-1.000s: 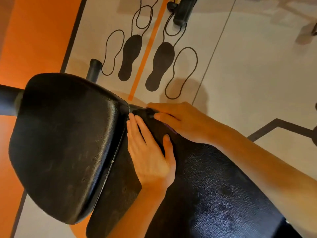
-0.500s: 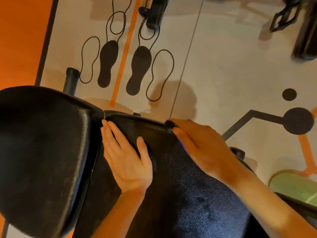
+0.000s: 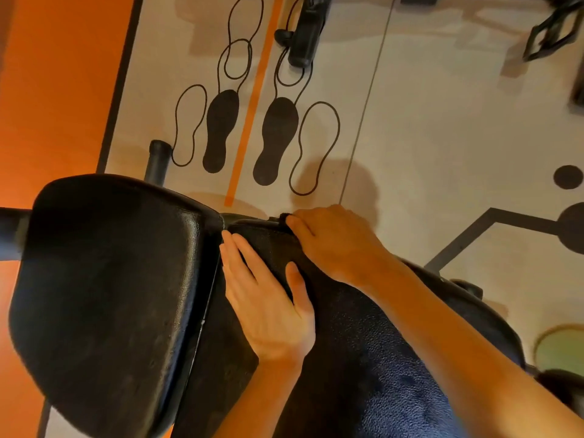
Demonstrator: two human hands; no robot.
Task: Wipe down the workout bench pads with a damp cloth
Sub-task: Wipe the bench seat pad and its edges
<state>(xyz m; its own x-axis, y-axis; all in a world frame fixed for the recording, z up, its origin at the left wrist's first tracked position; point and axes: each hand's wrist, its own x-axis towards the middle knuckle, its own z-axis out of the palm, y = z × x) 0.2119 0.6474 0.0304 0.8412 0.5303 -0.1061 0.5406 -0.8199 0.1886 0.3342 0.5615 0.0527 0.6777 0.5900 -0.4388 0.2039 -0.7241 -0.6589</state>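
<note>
- Step in hand: wiping the far end of the back pad [image 3: 363, 358], at the gap where it meets the seat pad [image 3: 110, 295] on the left.
- Cloth [image 3: 282, 217]: dark; only a small edge shows at the right fingertips, at the far corner of the back pad. The rest is hidden under the hand.
- Right hand [image 3: 331, 245]: palm down on the far right edge of the back pad, fingers curled over the cloth and pressing it to the pad (how the cloth is folded cannot be told).
- Left hand [image 3: 268, 295]: flat on the back pad, fingers straight and together, pointing far-left into the gap, thumb spread to the right. It holds nothing and appears to steady the pad.
- Forearms: both enter from the near side, the right one crossing the back pad from the near right.
- Next move, as a judgement: draw the cloth along the far edge toward the gap, with even downward pressure; the left hand will likely need to lift clear.
- The seat pad looks yet to be covered.
</note>
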